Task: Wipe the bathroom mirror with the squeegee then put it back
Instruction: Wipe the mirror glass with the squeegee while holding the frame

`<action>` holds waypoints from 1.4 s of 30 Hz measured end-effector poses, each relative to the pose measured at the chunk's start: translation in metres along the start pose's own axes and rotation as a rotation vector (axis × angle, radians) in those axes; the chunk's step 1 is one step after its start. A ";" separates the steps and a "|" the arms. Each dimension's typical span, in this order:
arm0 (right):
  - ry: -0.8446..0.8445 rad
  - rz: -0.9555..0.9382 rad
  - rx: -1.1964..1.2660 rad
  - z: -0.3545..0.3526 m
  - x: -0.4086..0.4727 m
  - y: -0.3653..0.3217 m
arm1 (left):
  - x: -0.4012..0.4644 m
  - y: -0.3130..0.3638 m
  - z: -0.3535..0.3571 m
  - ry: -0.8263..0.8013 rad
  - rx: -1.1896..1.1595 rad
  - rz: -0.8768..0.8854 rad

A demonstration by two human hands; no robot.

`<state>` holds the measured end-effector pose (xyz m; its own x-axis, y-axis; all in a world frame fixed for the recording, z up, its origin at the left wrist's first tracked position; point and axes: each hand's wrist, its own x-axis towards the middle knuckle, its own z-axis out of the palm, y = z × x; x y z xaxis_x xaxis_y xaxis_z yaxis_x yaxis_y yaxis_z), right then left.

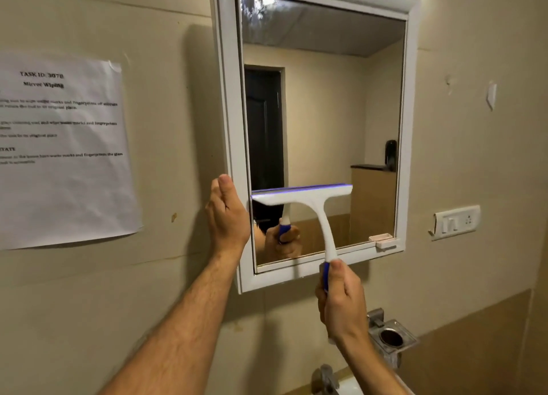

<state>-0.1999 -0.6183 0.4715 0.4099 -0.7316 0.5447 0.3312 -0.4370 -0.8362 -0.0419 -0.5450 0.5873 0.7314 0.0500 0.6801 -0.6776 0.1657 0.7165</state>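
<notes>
1. Our right hand (344, 302) is wrapped tight around the blue grip of the squeegee (308, 205), thumb up on the handle.
2. Our left hand (226, 213) lies flat and spread against the white frame (229, 127), steadying it and holding nothing.
3. The blade sits above the fist, across the lower part of the mirror (323, 113), seemingly on the glass.
4. To wipe well, we judge an even press, level blade, and one straight pull with overlapping passes.
</notes>
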 end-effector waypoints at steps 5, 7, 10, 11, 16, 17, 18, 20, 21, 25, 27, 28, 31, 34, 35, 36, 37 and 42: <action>0.022 -0.057 -0.100 0.008 0.004 0.007 | 0.000 -0.001 -0.001 -0.010 -0.004 -0.005; -0.001 -0.032 -0.066 0.006 -0.009 0.025 | 0.000 -0.002 -0.001 -0.001 -0.008 0.004; -0.004 0.003 -0.063 0.003 -0.032 0.052 | 0.000 -0.003 0.001 0.012 -0.007 0.005; -0.001 0.015 -0.070 0.002 -0.040 0.059 | -0.001 -0.003 0.001 0.019 -0.003 0.005; -0.005 0.055 -0.054 -0.008 -0.056 0.068 | 0.002 -0.002 0.001 0.028 -0.006 -0.001; -0.002 0.059 -0.045 -0.008 -0.053 0.064 | 0.001 -0.001 0.001 0.028 -0.008 -0.002; 0.002 0.058 -0.043 -0.007 -0.049 0.061 | 0.001 -0.002 0.001 0.026 -0.008 -0.004; 0.010 0.029 -0.056 -0.003 -0.040 0.053 | -0.001 -0.001 0.002 0.018 -0.008 -0.009; 0.012 0.011 -0.067 -0.001 -0.038 0.050 | -0.002 -0.001 0.002 0.014 -0.009 -0.013; 0.021 -0.006 -0.079 0.000 -0.041 0.056 | -0.003 0.000 0.001 0.006 -0.009 -0.010; 0.015 0.004 -0.076 -0.003 -0.050 0.066 | -0.002 -0.001 0.001 0.018 -0.008 0.000; 0.008 0.011 -0.068 -0.004 -0.054 0.071 | -0.002 0.000 0.000 0.024 -0.006 0.006; -0.023 0.037 -0.054 -0.009 -0.067 0.084 | -0.001 0.000 0.001 0.028 -0.014 0.011; -0.026 0.047 -0.077 -0.015 -0.071 0.086 | 0.000 -0.001 0.001 0.030 -0.014 0.005; -0.019 0.048 -0.075 -0.017 -0.069 0.083 | 0.000 0.000 0.001 0.030 -0.009 0.006; -0.009 0.047 -0.065 -0.017 -0.066 0.078 | 0.000 0.000 0.002 0.031 -0.003 0.008; 0.002 0.044 -0.055 -0.016 -0.060 0.074 | 0.000 0.000 0.002 0.033 0.002 0.010; 0.059 0.001 -0.091 -0.009 -0.036 0.054 | -0.002 -0.003 0.003 0.025 -0.010 0.022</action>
<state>-0.2041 -0.6206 0.4063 0.3584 -0.7604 0.5415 0.2516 -0.4799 -0.8405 -0.0420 -0.5481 0.5840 0.7183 0.0780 0.6914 -0.6927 0.1737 0.7000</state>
